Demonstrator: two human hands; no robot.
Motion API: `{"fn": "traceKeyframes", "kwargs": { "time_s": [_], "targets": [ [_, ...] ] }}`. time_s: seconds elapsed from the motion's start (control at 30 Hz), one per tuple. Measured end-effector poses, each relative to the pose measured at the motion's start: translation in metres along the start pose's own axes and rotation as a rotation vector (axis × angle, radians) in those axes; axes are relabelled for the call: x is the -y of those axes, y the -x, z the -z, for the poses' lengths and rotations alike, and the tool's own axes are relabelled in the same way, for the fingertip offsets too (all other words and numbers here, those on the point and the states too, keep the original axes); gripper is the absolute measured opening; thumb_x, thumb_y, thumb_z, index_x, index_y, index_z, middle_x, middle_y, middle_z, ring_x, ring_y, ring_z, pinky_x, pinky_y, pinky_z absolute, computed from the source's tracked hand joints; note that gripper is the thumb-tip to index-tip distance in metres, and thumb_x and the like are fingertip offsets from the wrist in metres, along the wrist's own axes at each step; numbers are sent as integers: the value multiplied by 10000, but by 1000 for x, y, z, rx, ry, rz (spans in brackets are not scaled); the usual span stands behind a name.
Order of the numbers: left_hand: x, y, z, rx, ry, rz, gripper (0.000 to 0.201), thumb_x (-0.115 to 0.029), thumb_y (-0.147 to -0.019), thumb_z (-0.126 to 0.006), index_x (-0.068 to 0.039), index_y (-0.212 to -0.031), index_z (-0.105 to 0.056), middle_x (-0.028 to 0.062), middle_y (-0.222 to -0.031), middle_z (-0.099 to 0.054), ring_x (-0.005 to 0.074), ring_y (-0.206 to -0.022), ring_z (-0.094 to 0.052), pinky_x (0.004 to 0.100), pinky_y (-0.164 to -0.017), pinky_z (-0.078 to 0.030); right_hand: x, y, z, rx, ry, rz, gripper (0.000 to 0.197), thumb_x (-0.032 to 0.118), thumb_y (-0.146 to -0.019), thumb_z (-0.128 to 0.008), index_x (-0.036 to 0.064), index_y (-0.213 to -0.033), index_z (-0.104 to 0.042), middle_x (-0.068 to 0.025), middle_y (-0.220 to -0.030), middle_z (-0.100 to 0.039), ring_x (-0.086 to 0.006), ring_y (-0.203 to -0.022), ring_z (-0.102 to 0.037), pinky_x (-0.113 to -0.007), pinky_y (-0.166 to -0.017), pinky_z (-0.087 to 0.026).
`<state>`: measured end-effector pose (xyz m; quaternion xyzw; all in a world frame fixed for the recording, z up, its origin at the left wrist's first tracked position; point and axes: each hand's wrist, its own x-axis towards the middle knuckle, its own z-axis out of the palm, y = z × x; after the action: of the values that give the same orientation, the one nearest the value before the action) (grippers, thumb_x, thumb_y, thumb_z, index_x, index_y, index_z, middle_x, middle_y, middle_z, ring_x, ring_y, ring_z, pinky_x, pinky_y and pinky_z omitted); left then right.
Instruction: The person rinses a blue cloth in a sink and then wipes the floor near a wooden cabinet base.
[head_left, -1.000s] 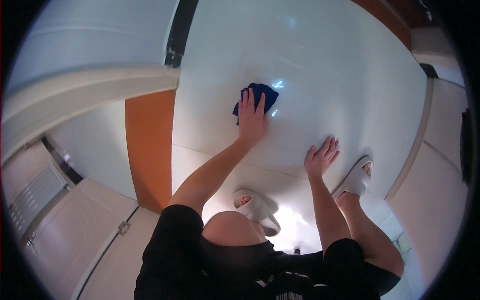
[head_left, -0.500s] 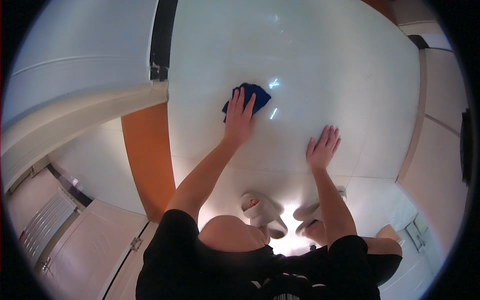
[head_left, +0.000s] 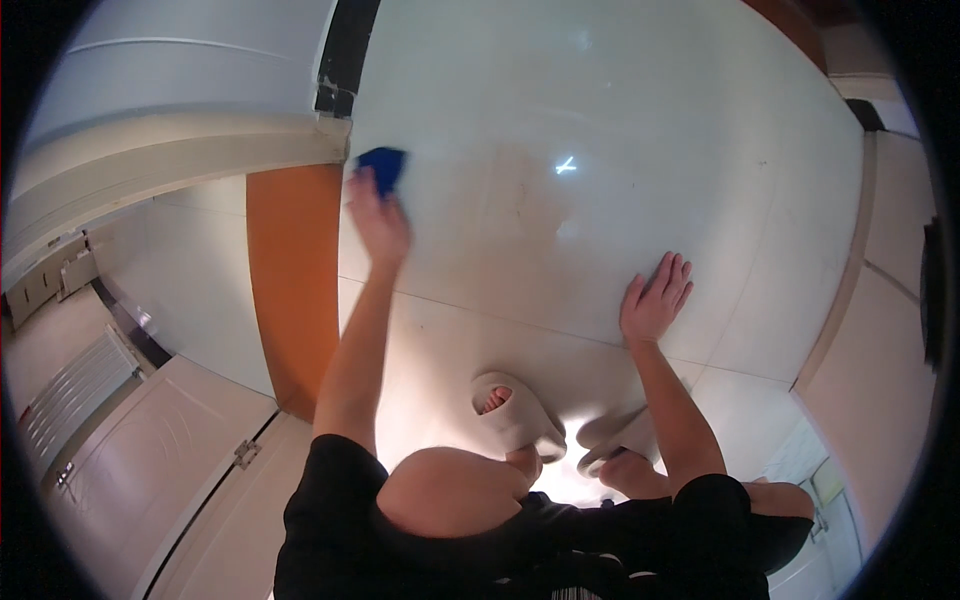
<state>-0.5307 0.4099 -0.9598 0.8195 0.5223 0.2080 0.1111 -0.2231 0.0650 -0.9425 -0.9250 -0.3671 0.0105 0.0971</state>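
Observation:
A dark blue cloth (head_left: 385, 165) lies bunched against the shiny pale tiled floor (head_left: 480, 90), at the left by the door frame's foot. My left hand (head_left: 379, 222) is on the cloth's near side, its fingers pressing and gripping it; the fingertips are partly blurred. Farther right, my right hand (head_left: 655, 302) rests flat on the floor, fingers spread, holding nothing.
At the left stand a white door frame (head_left: 180, 180) and an orange-brown threshold strip (head_left: 295, 270). A white door (head_left: 150, 450) is at the lower left. My slippered feet (head_left: 510, 410) are close below me. A pale cabinet or wall panel (head_left: 870, 300) runs along the right.
My left hand has swept the cloth leftward and slightly away, from mid-floor to beside the door frame. My right hand stays planted on the floor. The view has shifted slightly.

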Motion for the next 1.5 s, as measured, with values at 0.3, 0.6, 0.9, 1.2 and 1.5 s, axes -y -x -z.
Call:
{"fn": "traceKeyframes", "kwargs": {
  "time_s": [0.3,0.6,0.9,1.2,1.5],
  "targets": [
    [21,1,-3,-100,-110,303,618,-218,-1003,-527,-18,-1564,-360,330,-1602,-308,499,-1503,-249,597,-1221,-172,-1,0,-9,32,-12,22,715,347,-976,-509,10,-1577,-320,-185,-1626,-320,-407,-1540,-216,-599,-1246,-135],
    [-198,35,-55,344,228,-217,704,-22,-885,-577,-70,-1560,-384,251,-1630,-311,459,-1523,-244,598,-1225,-202,-11,0,-3,129,-33,-9,757,348,-973,-520,11,-1598,-258,-184,-1642,-276,-389,-1561,-147,-588,-1257,-68],
    [-35,70,16,-32,55,74,598,-6,-921,-513,26,-1510,-414,283,-1527,-441,462,-1434,-387,517,-1221,-272,-9,-1,4,147,-83,50,741,356,-996,-509,-11,-1591,-261,-237,-1618,-295,-426,-1541,-178,-607,-1234,-98],
    [-15,173,40,-94,-107,518,668,-80,-948,-518,-27,-1584,-321,338,-1614,-261,524,-1504,-216,622,-1223,-137,-9,3,-5,95,-81,88,789,383,-972,-523,-6,-1599,-244,-208,-1642,-256,-422,-1554,-141,-618,-1232,-79],
    [-163,158,-2,311,125,75,766,-44,-840,-563,-42,-1573,-344,303,-1648,-197,529,-1519,-168,647,-1211,-152,-50,-29,57,363,-129,149,751,286,-950,-593,-4,-1573,-288,-205,-1573,-341,-414,-1512,-238,-578,-1217,-175]
  ]
}}
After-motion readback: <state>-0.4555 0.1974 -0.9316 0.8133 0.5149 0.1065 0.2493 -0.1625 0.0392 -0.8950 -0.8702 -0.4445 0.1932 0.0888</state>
